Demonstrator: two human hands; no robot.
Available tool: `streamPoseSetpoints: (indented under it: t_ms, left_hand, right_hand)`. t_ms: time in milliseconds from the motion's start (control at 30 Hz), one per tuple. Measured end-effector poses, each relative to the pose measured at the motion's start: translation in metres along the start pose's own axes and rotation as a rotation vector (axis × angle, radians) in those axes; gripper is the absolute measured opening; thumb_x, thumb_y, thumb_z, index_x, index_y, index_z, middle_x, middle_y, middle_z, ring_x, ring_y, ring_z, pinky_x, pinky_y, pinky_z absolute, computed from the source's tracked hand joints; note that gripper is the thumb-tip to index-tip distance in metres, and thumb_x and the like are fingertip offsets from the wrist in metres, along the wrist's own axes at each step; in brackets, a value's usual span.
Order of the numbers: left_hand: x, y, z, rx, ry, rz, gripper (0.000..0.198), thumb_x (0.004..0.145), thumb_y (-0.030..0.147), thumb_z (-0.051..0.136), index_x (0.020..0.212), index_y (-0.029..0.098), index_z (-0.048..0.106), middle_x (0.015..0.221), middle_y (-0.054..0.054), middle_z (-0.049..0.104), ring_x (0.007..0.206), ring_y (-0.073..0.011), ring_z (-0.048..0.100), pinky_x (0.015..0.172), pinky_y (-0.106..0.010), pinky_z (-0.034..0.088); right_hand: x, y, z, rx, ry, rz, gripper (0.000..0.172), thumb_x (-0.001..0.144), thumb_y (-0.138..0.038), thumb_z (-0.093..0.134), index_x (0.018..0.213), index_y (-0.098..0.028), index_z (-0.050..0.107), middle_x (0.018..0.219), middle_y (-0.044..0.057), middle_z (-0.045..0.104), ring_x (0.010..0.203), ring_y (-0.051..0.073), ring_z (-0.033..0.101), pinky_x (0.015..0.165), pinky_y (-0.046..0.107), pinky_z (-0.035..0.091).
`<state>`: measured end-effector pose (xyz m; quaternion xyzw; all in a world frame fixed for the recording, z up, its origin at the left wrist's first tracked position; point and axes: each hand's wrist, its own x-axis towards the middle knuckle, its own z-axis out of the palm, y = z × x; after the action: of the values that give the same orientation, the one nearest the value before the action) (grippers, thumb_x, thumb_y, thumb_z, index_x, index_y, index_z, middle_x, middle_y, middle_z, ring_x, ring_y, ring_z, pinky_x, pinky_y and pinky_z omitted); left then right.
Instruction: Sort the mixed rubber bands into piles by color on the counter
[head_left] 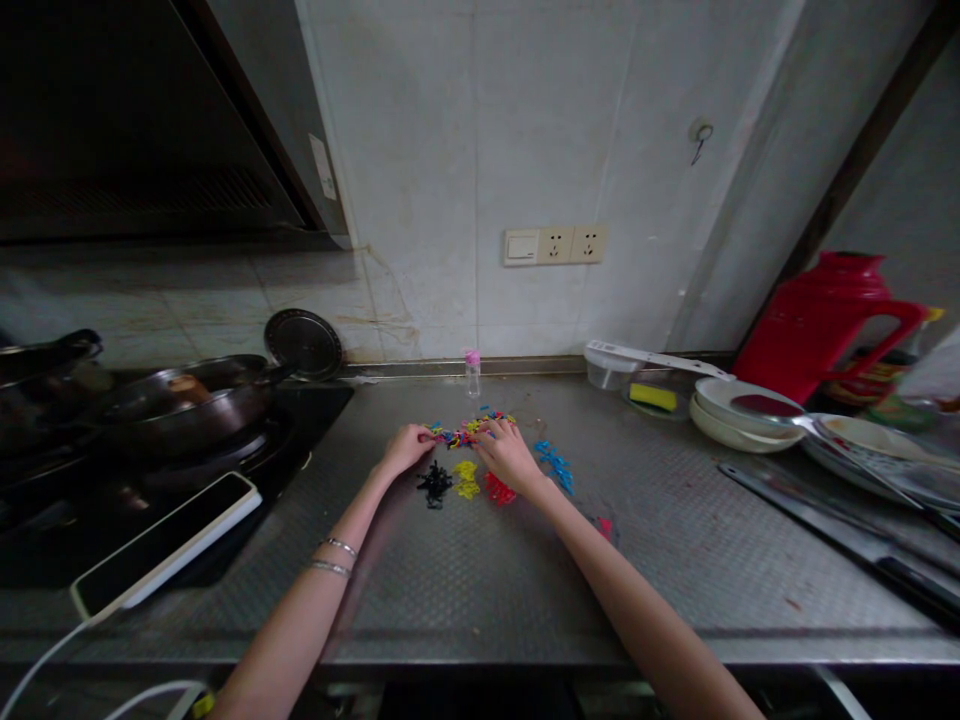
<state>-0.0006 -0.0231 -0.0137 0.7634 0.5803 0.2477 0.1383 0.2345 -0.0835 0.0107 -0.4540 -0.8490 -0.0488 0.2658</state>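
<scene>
A mixed pile of small coloured bands [455,438], perhaps rubber bands, lies on the metal counter between my hands. My left hand [406,450] is at the pile's left edge, thumb and fingers pinched together; what they hold is too small to make out. Over the right part of the pile, my right hand [506,455] has its fingers bent down and somewhat apart, touching the pieces. Nearer to me are separate heaps: black [434,484], yellow [466,480] and red [499,488]. A blue heap [553,466] sits right of my right hand. Pink-red pieces [604,526] lie beside my right forearm.
A small clear bottle with a pink cap [472,372] stands behind the pile. At left are a phone [169,540] with a cable and a pan [195,405] on the stove. At right are bowls [739,425], a yellow sponge [652,397], a knife [817,525] and a red thermos [825,325].
</scene>
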Motion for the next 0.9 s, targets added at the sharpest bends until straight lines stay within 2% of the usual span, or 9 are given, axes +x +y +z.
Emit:
streamPoseSetpoints:
  t_ms: [267,433,600,733,900]
  left_hand:
    - [-0.003,0.008,0.001,0.05,0.029,-0.032,0.019,0.072,0.03,0.055,0.079,0.018,0.068,0.082,-0.006,0.066,0.076,-0.0173,0.058,0.067,-0.024,0.039]
    - [-0.002,0.007,0.003,0.038,0.042,-0.017,0.017,0.071,0.028,0.054,0.074,0.017,0.067,0.079,-0.006,0.066,0.073,-0.0166,0.058,0.068,-0.024,0.04]
    - [0.0,0.011,-0.004,-0.011,0.066,0.01,0.016,0.069,0.026,0.054,0.071,0.016,0.067,0.075,-0.005,0.066,0.069,-0.0155,0.057,0.066,-0.024,0.04]
    - [0.0,0.032,-0.005,-0.089,0.078,0.121,0.019,0.071,0.027,0.053,0.072,0.013,0.067,0.073,-0.006,0.065,0.068,-0.0145,0.056,0.064,-0.023,0.04]
    - [-0.011,0.066,0.005,-0.103,-0.039,0.265,0.019,0.071,0.027,0.053,0.071,0.014,0.067,0.074,-0.005,0.064,0.066,-0.013,0.054,0.061,-0.022,0.038]
  right_hand:
    - [-0.002,0.028,-0.005,-0.072,0.02,0.172,0.028,0.088,-0.032,0.036,0.105,-0.025,0.058,0.108,0.007,0.052,0.1,0.021,0.04,0.084,0.034,0.033]
    - [-0.004,0.04,-0.009,-0.069,0.009,0.204,0.028,0.087,-0.03,0.037,0.105,-0.025,0.058,0.107,0.007,0.053,0.098,0.021,0.041,0.081,0.031,0.034]
    - [-0.005,0.051,-0.01,-0.046,-0.025,0.242,0.026,0.086,-0.026,0.039,0.104,-0.025,0.058,0.104,0.007,0.053,0.096,0.019,0.042,0.08,0.029,0.034]
    - [-0.005,0.054,-0.009,-0.018,-0.055,0.281,0.027,0.085,-0.024,0.04,0.105,-0.024,0.058,0.105,0.007,0.053,0.096,0.019,0.043,0.08,0.028,0.034]
    - [-0.008,0.056,-0.006,0.001,-0.067,0.293,0.026,0.084,-0.024,0.041,0.102,-0.024,0.059,0.104,0.006,0.054,0.096,0.018,0.044,0.08,0.027,0.034]
